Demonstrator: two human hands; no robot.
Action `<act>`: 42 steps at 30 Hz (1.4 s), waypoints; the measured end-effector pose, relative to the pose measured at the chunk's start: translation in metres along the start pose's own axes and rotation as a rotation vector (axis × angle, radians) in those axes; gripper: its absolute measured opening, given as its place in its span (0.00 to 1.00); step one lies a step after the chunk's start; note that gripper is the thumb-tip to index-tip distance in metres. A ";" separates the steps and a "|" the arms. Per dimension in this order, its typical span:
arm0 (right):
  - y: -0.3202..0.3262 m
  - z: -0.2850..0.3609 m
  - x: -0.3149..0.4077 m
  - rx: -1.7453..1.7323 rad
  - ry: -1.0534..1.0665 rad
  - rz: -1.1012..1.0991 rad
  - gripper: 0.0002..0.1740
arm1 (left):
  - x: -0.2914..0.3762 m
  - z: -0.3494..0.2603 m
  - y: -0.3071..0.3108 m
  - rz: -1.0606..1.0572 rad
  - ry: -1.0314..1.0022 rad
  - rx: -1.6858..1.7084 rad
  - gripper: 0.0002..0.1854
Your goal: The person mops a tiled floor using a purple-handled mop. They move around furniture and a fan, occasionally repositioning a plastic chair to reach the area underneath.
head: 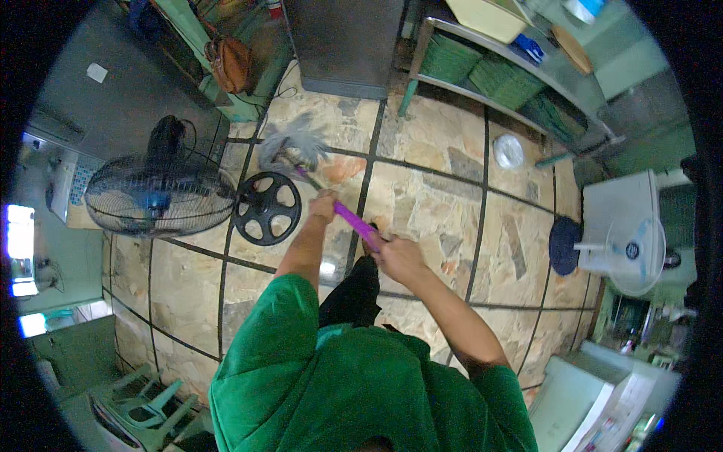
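Observation:
A mop with a purple handle (356, 219) slants across in front of me. My left hand (323, 205) grips the shaft lower down, towards the mop head. Higher on the handle, nearer my body, my right hand (401, 260) is closed around it. The grey stringy mop head (294, 141) rests spread on the stone-patterned tile floor (418, 226), its strands slightly blurred. Close to the mop head and left of the shaft lies the round black spoked base (267, 208) of a pedestal fan.
The black fan's wire cage (161, 198) stands at left. A metal-framed table (497, 96) holds green stacks on its lower shelf. A shiny round metal object (508, 151) lies near it. A white fan (630, 248) is at right, green plastic chairs (149, 407) at lower left, a brown bag (230, 65) above.

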State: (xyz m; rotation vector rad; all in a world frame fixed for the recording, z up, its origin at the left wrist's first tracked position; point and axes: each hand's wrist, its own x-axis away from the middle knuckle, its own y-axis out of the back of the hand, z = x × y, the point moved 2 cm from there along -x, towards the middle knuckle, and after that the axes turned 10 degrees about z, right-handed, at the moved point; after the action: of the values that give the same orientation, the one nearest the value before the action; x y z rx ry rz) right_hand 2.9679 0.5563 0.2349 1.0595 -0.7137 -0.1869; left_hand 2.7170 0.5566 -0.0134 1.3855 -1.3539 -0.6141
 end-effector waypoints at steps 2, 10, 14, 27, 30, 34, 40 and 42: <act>0.015 -0.012 -0.071 0.104 0.112 0.015 0.24 | -0.033 0.045 0.015 0.163 0.271 0.191 0.15; 0.071 -0.083 -0.240 -0.063 0.097 0.103 0.18 | -0.145 0.091 0.044 0.248 0.666 0.275 0.30; 0.084 -0.175 -0.166 -0.048 -0.060 0.185 0.29 | -0.188 0.005 0.001 0.261 0.266 0.212 0.17; 0.299 -0.159 0.178 -0.145 -0.789 0.209 0.23 | -0.087 -0.441 0.079 0.729 -1.080 0.437 0.12; 0.317 -0.166 0.147 -0.160 -0.616 0.158 0.20 | -0.112 -0.423 0.106 0.726 -1.048 0.401 0.10; 0.321 -0.175 0.082 -0.162 -0.479 0.172 0.21 | -0.157 -0.355 0.112 0.563 -0.923 0.367 0.09; 0.302 -0.192 -0.054 0.184 -0.292 0.276 0.24 | -0.252 -0.225 0.105 0.067 -0.661 0.412 0.10; 0.284 -0.209 -0.108 0.211 -0.222 0.215 0.25 | -0.294 -0.178 0.101 0.011 -0.571 0.402 0.09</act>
State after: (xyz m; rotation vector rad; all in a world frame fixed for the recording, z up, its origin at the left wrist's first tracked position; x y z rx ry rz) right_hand 2.9609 0.9005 0.3668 1.1641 -1.0595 -0.0445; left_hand 2.7705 0.9054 0.0454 1.5828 -2.0237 -0.7989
